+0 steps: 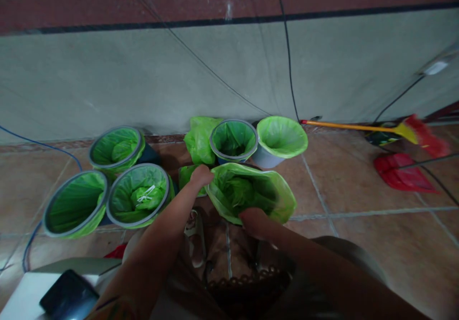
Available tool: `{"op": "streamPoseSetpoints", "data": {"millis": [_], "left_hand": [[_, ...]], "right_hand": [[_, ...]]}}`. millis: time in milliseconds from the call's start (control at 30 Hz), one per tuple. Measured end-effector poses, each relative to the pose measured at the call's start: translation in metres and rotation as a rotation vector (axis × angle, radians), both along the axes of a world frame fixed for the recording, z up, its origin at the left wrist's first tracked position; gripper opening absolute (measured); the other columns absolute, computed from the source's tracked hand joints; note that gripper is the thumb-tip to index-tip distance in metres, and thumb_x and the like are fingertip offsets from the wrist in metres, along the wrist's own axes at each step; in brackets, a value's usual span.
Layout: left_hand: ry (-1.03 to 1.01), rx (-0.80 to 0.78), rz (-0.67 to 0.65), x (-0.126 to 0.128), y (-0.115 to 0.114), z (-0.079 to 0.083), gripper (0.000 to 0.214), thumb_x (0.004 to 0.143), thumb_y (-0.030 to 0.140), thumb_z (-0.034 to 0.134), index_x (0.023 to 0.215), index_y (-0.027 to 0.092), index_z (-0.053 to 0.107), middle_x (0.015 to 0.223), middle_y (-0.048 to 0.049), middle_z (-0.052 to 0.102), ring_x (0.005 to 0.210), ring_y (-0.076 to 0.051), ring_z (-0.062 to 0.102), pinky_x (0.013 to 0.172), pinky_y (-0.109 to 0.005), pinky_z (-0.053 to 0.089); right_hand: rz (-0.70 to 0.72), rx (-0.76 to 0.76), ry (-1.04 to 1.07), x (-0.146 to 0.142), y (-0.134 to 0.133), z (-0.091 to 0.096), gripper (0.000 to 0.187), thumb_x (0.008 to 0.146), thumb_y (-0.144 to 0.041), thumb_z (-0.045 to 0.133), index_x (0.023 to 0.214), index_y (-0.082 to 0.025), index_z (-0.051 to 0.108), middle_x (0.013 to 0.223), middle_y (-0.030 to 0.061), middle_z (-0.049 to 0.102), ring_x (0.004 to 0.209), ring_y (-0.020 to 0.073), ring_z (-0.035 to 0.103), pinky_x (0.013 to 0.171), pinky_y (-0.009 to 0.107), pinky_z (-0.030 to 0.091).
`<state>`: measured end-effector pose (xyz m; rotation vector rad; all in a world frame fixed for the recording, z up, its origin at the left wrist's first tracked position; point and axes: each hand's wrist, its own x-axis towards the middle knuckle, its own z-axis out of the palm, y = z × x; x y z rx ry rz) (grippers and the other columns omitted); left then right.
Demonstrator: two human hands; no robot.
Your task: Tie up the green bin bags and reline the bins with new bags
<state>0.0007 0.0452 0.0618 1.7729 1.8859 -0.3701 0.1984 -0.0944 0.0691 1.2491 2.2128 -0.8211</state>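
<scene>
A green plastic bag (251, 191) stands open on the tiled floor just in front of me. My left hand (201, 175) is closed on its far left rim. My right hand (255, 222) grips the near rim, fingers curled over the edge. Some crumpled green plastic lies inside the bag. Whether a bin sits under this bag I cannot tell.
Several small bins lined with green bags stand along the wall: two at the back (234, 141) (279, 141), three at the left (116, 149) (139, 195) (76, 204). A loose green bag (200, 138) lies between them. A yellow-handled broom (412, 130) and red dustpan (403, 172) lie right. A dark phone (68, 293) rests bottom left.
</scene>
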Motion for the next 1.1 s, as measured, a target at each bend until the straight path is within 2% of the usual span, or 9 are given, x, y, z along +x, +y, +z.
{"op": "streamPoseSetpoints", "data": {"millis": [133,267,433,567,667,767,933,1033,1100], "left_hand": [[-0.023,-0.022,0.147,0.0,-0.001,0.007,0.031,0.084,0.025,0.05,0.096,0.009,0.074,0.084,-0.0155,0.075,0.083,-0.023,0.073,0.072,-0.026,0.052],[0.004,0.04,0.224,0.001,-0.004,0.012,0.034,0.085,0.029,0.052,0.103,0.009,0.073,0.087,-0.0166,0.076,0.091,-0.026,0.073,0.078,-0.028,0.054],[0.059,0.103,0.233,0.005,-0.007,0.012,0.037,0.085,0.028,0.052,0.112,0.01,0.071,0.112,-0.0206,0.072,0.11,-0.03,0.067,0.083,-0.03,0.055],[0.061,0.055,0.233,0.005,-0.006,0.013,0.035,0.082,0.025,0.057,0.111,0.011,0.071,0.113,-0.0209,0.072,0.108,-0.031,0.068,0.081,-0.032,0.056],[0.069,0.038,0.227,0.003,-0.006,0.014,0.036,0.081,0.024,0.059,0.112,0.01,0.07,0.113,-0.0214,0.071,0.108,-0.032,0.068,0.081,-0.032,0.056],[0.086,0.077,0.237,0.003,-0.007,0.013,0.042,0.082,0.023,0.058,0.121,0.009,0.062,0.116,-0.022,0.07,0.109,-0.031,0.068,0.082,-0.033,0.056],[0.121,0.158,0.177,0.007,-0.011,0.008,0.038,0.087,0.021,0.052,0.123,0.012,0.059,0.112,-0.0207,0.071,0.109,-0.029,0.068,0.086,-0.034,0.055],[0.129,0.157,0.136,0.008,-0.011,0.006,0.034,0.089,0.024,0.052,0.12,0.013,0.062,0.113,-0.0201,0.071,0.11,-0.03,0.067,0.087,-0.034,0.054],[0.124,0.137,0.127,0.007,-0.008,0.009,0.036,0.089,0.036,0.055,0.115,0.014,0.066,0.116,-0.0197,0.07,0.111,-0.031,0.067,0.085,-0.034,0.055]], "right_hand": [[0.105,-0.045,-0.036,0.005,0.01,0.011,0.024,0.078,-0.011,0.06,0.093,-0.007,0.078,0.091,0.0195,0.075,0.089,0.0343,0.072,0.07,0.034,0.053],[0.174,-0.15,0.061,0.012,0.006,0.014,0.029,0.075,-0.028,0.071,0.095,-0.008,0.079,0.089,0.0171,0.075,0.076,0.029,0.071,0.06,0.029,0.049],[0.124,-0.204,0.058,0.012,-0.001,0.01,0.028,0.072,-0.03,0.076,0.092,-0.011,0.079,0.087,0.0123,0.075,0.066,0.0202,0.065,0.051,0.023,0.039],[0.094,-0.204,0.042,0.014,0.003,0.01,0.035,0.071,-0.041,0.077,0.089,-0.011,0.079,0.086,0.0124,0.074,0.069,0.0212,0.065,0.053,0.024,0.038],[0.027,-0.135,0.079,0.015,0.009,0.008,0.039,0.073,-0.047,0.074,0.094,-0.014,0.077,0.088,0.0119,0.073,0.075,0.0228,0.067,0.057,0.025,0.041],[-0.048,-0.042,0.149,0.012,0.012,0.002,0.039,0.074,-0.043,0.073,0.102,-0.017,0.075,0.093,0.0105,0.074,0.081,0.0236,0.067,0.06,0.025,0.041],[0.174,-0.178,0.09,0.001,0.002,-0.014,0.022,0.075,-0.018,0.063,0.09,-0.01,0.078,0.085,0.0128,0.074,0.066,0.0188,0.063,0.052,0.024,0.037],[0.192,-0.178,0.115,-0.001,-0.004,-0.02,0.024,0.075,-0.017,0.065,0.092,-0.009,0.078,0.085,0.0131,0.074,0.065,0.0179,0.062,0.052,0.023,0.036],[0.179,-0.195,0.106,0.0,-0.004,-0.016,0.025,0.076,-0.022,0.067,0.095,-0.009,0.078,0.086,0.013,0.074,0.065,0.0174,0.062,0.051,0.023,0.036]]}}
